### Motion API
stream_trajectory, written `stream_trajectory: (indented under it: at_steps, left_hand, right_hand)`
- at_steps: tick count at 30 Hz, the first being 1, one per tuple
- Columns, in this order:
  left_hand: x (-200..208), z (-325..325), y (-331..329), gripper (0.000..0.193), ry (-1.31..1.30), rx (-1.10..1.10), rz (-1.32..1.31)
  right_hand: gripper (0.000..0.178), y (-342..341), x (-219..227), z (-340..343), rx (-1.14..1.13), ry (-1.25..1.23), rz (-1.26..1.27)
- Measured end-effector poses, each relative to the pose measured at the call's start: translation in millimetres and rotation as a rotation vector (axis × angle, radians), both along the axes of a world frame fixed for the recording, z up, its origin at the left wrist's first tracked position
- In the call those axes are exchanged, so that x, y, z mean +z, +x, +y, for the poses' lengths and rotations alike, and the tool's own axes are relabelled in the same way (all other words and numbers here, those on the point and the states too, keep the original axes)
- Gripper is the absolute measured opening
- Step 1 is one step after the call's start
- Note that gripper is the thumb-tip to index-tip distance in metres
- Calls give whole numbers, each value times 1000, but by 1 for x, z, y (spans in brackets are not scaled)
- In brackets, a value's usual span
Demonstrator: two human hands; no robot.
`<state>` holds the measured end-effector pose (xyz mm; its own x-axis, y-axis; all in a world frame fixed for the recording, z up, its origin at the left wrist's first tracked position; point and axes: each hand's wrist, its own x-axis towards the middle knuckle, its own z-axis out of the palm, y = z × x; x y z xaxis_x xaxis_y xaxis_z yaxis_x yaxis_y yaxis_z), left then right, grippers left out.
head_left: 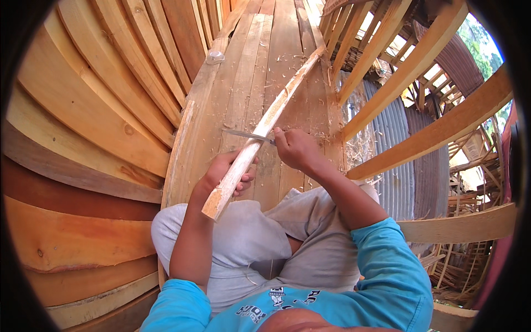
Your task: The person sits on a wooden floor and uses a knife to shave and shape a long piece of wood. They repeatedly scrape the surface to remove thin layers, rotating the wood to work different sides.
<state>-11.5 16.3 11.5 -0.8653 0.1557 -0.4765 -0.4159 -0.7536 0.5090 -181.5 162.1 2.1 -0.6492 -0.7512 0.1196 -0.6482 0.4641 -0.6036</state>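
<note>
A long pale wooden strip slants from above my lap away to the far right. My left hand grips it from below near its close end, fingers wrapped round its underside. Across the strip's upper face lies the thin metal blade of a knife, pointing left. My right hand is closed at the right end of that blade; its handle is hidden in my fist. The strip's surface looks rough and freshly shaved along its length.
I sit cross-legged on a plank floor strewn with wood shavings. Tall boards lean along the left. Curved wooden ribs stand on the right, with corrugated metal sheets beyond. A small clear object sits far left.
</note>
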Motion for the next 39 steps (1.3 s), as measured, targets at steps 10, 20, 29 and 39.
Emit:
stream_trajectory:
  at_steps: [10,20,29,39]
  left_hand:
    - [-24,35,4,42,141,-17,-89]
    - [-12,9,15,47,146,12,-108]
    - [-4,13,10,47,8,70,-182]
    - [-19,0,14,48,19,4,-88]
  right_hand:
    - [43,-107,-51,-6,-391,180,169]
    - [55,-144,-54,-12,-308,274,-52]
    - [23,-127,-38,-9,-191,-378,-430]
    - [34,-114,-32,-10,-172,-129,-763]
